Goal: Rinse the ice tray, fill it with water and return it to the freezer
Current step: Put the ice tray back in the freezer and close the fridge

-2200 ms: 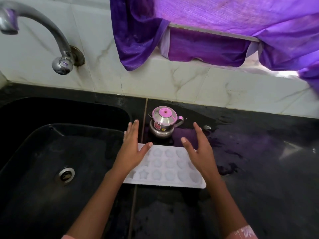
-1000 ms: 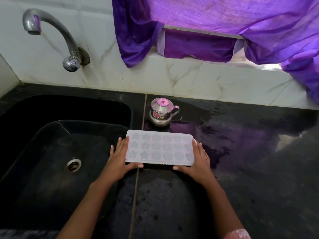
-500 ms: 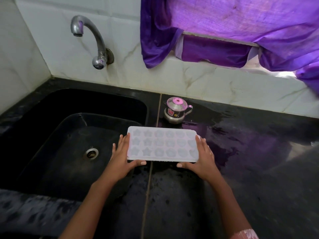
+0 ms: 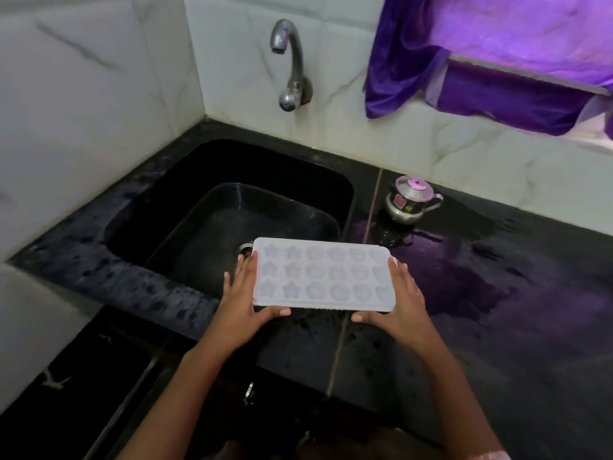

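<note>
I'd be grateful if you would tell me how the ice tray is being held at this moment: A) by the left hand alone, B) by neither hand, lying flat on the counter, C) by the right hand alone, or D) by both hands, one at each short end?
D: the left hand grips one short end of the ice tray and the right hand grips the other, with a thumb curled under the near edge on each side.

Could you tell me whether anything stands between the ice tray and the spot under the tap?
Nothing visible does. The ice tray is held at its short ends by the left hand and the right hand, over the near edge of the sink. The space up to the tap is clear; the small steel pot stands aside on the counter.
</note>
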Demonstrator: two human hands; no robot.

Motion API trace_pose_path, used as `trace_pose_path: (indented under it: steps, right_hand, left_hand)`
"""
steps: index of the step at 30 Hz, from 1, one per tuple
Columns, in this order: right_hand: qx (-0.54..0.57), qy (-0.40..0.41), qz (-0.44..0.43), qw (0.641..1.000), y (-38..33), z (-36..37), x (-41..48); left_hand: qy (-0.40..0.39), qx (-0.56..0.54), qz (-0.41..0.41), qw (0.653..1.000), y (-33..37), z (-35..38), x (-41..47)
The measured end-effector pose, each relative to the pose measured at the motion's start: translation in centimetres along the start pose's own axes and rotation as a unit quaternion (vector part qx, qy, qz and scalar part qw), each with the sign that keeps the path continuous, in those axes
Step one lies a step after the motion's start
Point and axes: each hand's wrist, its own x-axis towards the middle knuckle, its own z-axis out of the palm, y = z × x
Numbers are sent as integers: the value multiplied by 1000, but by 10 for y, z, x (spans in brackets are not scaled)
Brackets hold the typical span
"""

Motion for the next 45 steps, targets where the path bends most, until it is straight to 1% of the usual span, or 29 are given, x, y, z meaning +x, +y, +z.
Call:
trace_pose_path:
  steps: [2, 6, 9, 14, 18, 24, 29, 35, 36, 38, 45]
  right_hand:
    - [5, -8, -18, 1000, -10, 7, -6]
    - [9, -56, -44, 997, -32, 19, -15]
    - [10, -79, -73, 994, -48, 30, -19]
    - [7, -137, -136, 981, -73, 47, -17]
    - [9, -188, -189, 964, -91, 62, -13]
    - [8, -257, -285, 924, -115, 77, -16]
    - [11, -307, -373, 876, -131, 91, -32]
    - [5, -381, -412, 827, -140, 114, -65]
    - [2, -396, -423, 815, -143, 118, -75]
    - [-1, -414, -429, 803, -145, 124, -87]
    - [-17, -465, -469, 751, -156, 147, -144]
  left_hand:
    - [12, 1, -12, 1000, -5, -9, -15]
    - [39, -4, -36, 999, -13, -24, -49]
    - [68, 4, -69, 995, -19, -34, -76]
    - [139, 8, -122, 983, -22, -43, -122]
    - [200, 24, -176, 964, -15, -46, -160]
    - [291, 30, -256, 921, -1, -28, -219]
    - [363, 16, -315, 877, 19, 0, -263]
    - [415, 32, -386, 823, 40, 30, -317]
    - [429, 33, -396, 811, 44, 35, -330]
    - [442, 34, -401, 802, 50, 42, -343]
    - [506, 29, -445, 738, 74, 73, -406]
